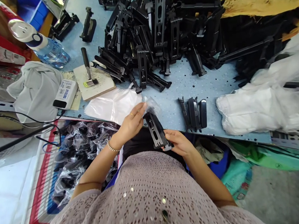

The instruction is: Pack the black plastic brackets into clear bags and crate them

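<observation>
My right hand (178, 142) grips the lower end of a black slotted plastic bracket (155, 130), tilted just off the table's front edge. Pinched in the fingers of my left hand (131, 124) is a clear plastic bag (151, 105), its film around the bracket's upper end. How far the bracket sits inside the bag I cannot tell. A stack of flat clear bags (114, 103) lies beside my left hand. To the right of my hands, several black brackets (193, 113) stand in a small row at the table edge.
A large heap of black brackets (157, 31) covers the back of the blue table (220, 83). On the left are a water bottle (48, 50), a brush (88, 68) on a board, and a white box (65, 93). White wrapped bundles (259, 109) lie right. Below left, a basket (35, 211) holds bagged pieces.
</observation>
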`<state>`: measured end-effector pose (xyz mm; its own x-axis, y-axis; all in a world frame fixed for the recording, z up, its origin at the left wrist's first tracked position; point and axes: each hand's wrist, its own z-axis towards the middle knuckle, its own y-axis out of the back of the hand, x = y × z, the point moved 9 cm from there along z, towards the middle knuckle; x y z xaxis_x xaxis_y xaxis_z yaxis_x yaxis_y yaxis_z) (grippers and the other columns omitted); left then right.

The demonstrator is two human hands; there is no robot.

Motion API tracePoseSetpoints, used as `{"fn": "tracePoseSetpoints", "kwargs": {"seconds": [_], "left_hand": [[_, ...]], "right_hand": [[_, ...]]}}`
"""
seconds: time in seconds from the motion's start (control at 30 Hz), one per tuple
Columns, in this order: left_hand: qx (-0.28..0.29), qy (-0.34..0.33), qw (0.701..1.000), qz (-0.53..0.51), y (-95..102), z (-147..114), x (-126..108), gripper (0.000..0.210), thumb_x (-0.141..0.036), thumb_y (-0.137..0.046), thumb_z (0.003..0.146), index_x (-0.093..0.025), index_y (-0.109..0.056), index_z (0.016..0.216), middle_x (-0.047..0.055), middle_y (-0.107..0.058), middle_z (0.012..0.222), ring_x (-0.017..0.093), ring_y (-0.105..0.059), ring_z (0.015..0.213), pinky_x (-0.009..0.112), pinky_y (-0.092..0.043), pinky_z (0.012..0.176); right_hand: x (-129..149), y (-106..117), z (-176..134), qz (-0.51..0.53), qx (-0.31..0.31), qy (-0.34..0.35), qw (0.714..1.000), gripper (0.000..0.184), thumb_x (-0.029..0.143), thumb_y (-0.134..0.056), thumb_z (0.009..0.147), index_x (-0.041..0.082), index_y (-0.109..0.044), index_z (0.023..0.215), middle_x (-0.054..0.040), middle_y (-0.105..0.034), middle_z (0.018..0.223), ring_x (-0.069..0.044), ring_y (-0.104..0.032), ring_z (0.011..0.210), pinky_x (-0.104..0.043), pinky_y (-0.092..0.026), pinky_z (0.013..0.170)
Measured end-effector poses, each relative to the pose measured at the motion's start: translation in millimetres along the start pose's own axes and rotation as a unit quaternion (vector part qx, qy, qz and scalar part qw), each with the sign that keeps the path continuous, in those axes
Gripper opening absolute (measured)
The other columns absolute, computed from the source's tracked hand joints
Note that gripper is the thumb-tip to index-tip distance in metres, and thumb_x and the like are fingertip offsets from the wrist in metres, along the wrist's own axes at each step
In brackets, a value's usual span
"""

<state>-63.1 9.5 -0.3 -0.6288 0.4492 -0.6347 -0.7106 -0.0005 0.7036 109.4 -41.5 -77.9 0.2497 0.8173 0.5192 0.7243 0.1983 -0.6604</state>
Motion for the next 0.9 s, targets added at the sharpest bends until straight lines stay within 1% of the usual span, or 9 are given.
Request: {"fn": "tracePoseSetpoints", "kwargs": {"seconds": [0.07,0.13,0.27,0.33,0.47,0.63,0.7,0.77,0.9], "left_hand": [[0.027,-0.063,0.998,-0.013,-10.2,-6,-29,0.086,-0.003,-0.046,0.097,-0.038,-0.011,0.168,0.010,-0.046,0.160,0.028,-0.057,0.141,0.045,-0.059,0.112],[0.077,-0.114,0.989,-0.045,-24.7,-15,-54,0.089,-0.003,-0.045,0.097,-0.037,-0.003,0.169,0.009,-0.050,0.158,0.027,-0.055,0.144,0.044,-0.057,0.115],[0.117,-0.117,0.986,-0.027,-37.1,-26,-64,0.087,-0.007,-0.046,0.099,-0.030,0.000,0.169,0.015,-0.050,0.157,0.027,-0.058,0.141,0.044,-0.058,0.114],[0.092,-0.086,0.992,0.016,-27.1,-28,-55,0.080,-0.012,-0.050,0.100,-0.031,-0.013,0.168,0.013,-0.056,0.152,0.027,-0.067,0.129,0.045,-0.063,0.104],[0.068,-0.012,0.993,0.093,6.9,-33,-41,0.049,-0.023,-0.052,0.103,-0.033,-0.050,0.150,0.007,-0.066,0.141,0.023,-0.075,0.101,0.043,-0.066,0.088],[0.062,0.120,0.990,0.032,61.6,-60,-41,0.035,-0.032,-0.051,0.103,-0.030,-0.066,0.134,0.007,-0.070,0.135,0.025,-0.073,0.110,0.043,-0.063,0.099],[0.036,0.161,0.986,-0.026,87.2,-84,-45,0.039,-0.035,-0.059,0.099,-0.028,-0.065,0.137,0.008,-0.070,0.134,0.025,-0.071,0.118,0.039,-0.061,0.103],[0.022,0.217,0.973,-0.081,104.7,-121,-41,0.046,-0.036,-0.068,0.093,-0.028,-0.065,0.138,0.008,-0.073,0.129,0.024,-0.073,0.114,0.035,-0.063,0.098],[-0.009,0.417,0.904,-0.091,117.2,-243,15,0.049,-0.033,-0.077,0.082,-0.027,-0.071,0.130,0.005,-0.079,0.111,0.022,-0.076,0.085,0.031,-0.063,0.077]], "right_hand": [[10,5,10,-0.008,-0.029,0.030,0.999,0.044,0.055,-0.090,0.072,0.016,-0.073,0.083,-0.0036,-0.071,0.067,-0.014,-0.064,0.055,-0.026,-0.058,0.055],[28,13,17,-0.042,-0.095,0.096,0.990,0.039,0.052,-0.089,0.071,0.019,-0.072,0.079,-0.0007,-0.068,0.066,-0.014,-0.061,0.057,-0.026,-0.055,0.056],[62,13,12,-0.228,-0.210,0.214,0.926,0.016,0.034,-0.083,0.079,0.023,-0.071,0.077,0.0002,-0.068,0.075,-0.017,-0.059,0.071,-0.028,-0.053,0.066],[60,2,12,-0.261,-0.185,0.209,0.924,0.011,0.034,-0.080,0.083,0.025,-0.075,0.087,-0.0012,-0.071,0.084,-0.020,-0.062,0.079,-0.031,-0.055,0.073],[41,-32,24,-0.225,-0.064,0.142,0.962,0.025,0.040,-0.079,0.087,0.028,-0.076,0.108,-0.0029,-0.074,0.097,-0.023,-0.067,0.089,-0.036,-0.058,0.083],[33,-81,33,-0.315,0.012,0.105,0.943,0.011,0.036,-0.078,0.089,0.028,-0.079,0.095,-0.0051,-0.074,0.102,-0.024,-0.068,0.093,-0.037,-0.057,0.089],[27,-91,35,-0.364,0.045,0.083,0.927,0.011,0.035,-0.074,0.091,0.029,-0.081,0.098,-0.0062,-0.074,0.109,-0.024,-0.069,0.092,-0.038,-0.058,0.089],[21,-88,40,-0.391,0.061,0.073,0.916,0.015,0.036,-0.073,0.092,0.030,-0.081,0.102,-0.0067,-0.074,0.115,-0.023,-0.070,0.091,-0.038,-0.060,0.087],[6,-56,61,-0.397,0.034,0.059,0.915,0.018,0.040,-0.074,0.090,0.030,-0.082,0.104,-0.0073,-0.076,0.112,-0.023,-0.072,0.090,-0.039,-0.062,0.084]]}}
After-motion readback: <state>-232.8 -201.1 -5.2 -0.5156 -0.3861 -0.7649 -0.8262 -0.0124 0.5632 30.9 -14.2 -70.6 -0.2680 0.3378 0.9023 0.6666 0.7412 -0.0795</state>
